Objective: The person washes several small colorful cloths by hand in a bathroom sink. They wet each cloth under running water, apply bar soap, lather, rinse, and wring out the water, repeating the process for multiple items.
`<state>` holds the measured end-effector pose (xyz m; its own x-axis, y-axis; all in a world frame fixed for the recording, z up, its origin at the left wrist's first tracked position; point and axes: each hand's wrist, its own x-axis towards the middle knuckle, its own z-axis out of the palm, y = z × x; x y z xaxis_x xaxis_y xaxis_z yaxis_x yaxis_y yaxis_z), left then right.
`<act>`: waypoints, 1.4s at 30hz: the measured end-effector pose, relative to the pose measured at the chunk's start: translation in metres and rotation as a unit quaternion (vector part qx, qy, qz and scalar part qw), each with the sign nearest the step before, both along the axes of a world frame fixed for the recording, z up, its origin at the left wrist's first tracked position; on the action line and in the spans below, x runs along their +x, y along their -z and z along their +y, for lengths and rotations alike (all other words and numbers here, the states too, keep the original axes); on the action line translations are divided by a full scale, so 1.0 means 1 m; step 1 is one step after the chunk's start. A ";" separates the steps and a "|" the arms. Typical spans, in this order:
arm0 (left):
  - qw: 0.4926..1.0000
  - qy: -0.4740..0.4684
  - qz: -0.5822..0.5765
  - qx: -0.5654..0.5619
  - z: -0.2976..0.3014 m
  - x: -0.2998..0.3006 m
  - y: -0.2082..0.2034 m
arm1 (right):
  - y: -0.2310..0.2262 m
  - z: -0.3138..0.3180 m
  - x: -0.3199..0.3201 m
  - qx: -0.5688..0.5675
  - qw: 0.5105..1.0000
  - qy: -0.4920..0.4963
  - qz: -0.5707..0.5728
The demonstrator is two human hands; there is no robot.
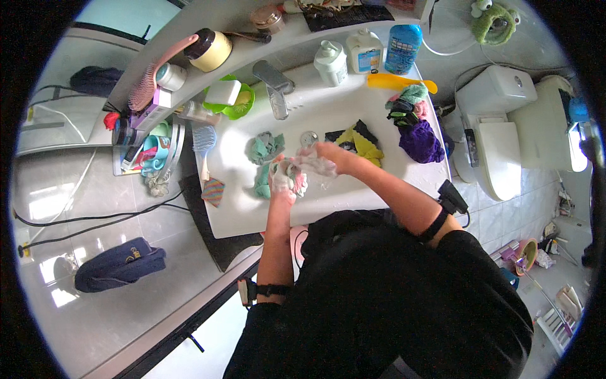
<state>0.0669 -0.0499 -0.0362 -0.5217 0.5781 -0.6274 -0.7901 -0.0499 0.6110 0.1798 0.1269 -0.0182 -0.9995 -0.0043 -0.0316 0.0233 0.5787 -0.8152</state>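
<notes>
Over the white sink basin (233, 211), my left hand (279, 178) is closed round a small soapy cloth (294, 179), grey and pink with suds on it. My right hand (328, 158) is closed just to its right, covered in foam, gripping a sudsy part that looks like the same cloth. A wet grey-green cloth (267, 148) lies in the basin beyond my left hand. Another green cloth (262, 182) is partly hidden beside that hand. Past my right hand rests a yellow and black cloth (363, 144). The drain (308, 139) shows between these cloths.
A tap (274, 88) reaches over the basin's far side. Along that rim stand pump bottles (331, 63), a blue bottle (404, 49) and a green soap dish (238, 101). On the right rim sit bunched cloths (420, 140); a blue brush (204, 142) lies left.
</notes>
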 end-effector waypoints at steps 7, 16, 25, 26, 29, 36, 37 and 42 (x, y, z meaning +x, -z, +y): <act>0.997 -0.018 0.018 -0.077 -0.012 -0.008 0.009 | -0.094 0.057 -0.052 -0.631 0.716 0.300 -0.025; 0.909 0.236 0.239 -0.246 0.037 0.000 0.031 | -0.139 0.066 -0.066 -0.700 0.672 0.243 -0.009; 0.655 0.478 0.513 -0.283 0.076 -0.043 0.137 | -0.043 0.055 -0.015 -0.661 0.614 0.422 -0.096; 0.651 0.495 0.496 -0.292 0.076 -0.044 0.137 | -0.026 0.051 -0.010 -0.642 0.609 0.450 -0.119; 0.806 0.298 0.449 -0.243 0.077 -0.046 0.122 | 0.020 0.035 -0.008 -0.526 0.669 0.497 -0.166; 0.950 0.026 0.240 -0.196 0.078 -0.054 0.070 | 0.063 -0.026 -0.091 -0.106 0.898 0.413 -0.113; 0.951 -0.021 0.265 -0.159 0.078 -0.054 0.066 | 0.066 -0.021 -0.104 -0.126 0.919 0.350 -0.129; 0.888 -0.062 0.415 -0.190 0.074 -0.044 0.052 | 0.079 -0.015 -0.138 -0.128 0.902 0.372 -0.177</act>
<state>0.0229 0.0237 -0.0881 -0.9401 0.3130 -0.1352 -0.0629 0.2303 0.9711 0.0422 0.1122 -0.0976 -0.6564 0.6114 -0.4420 0.6119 0.0887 -0.7859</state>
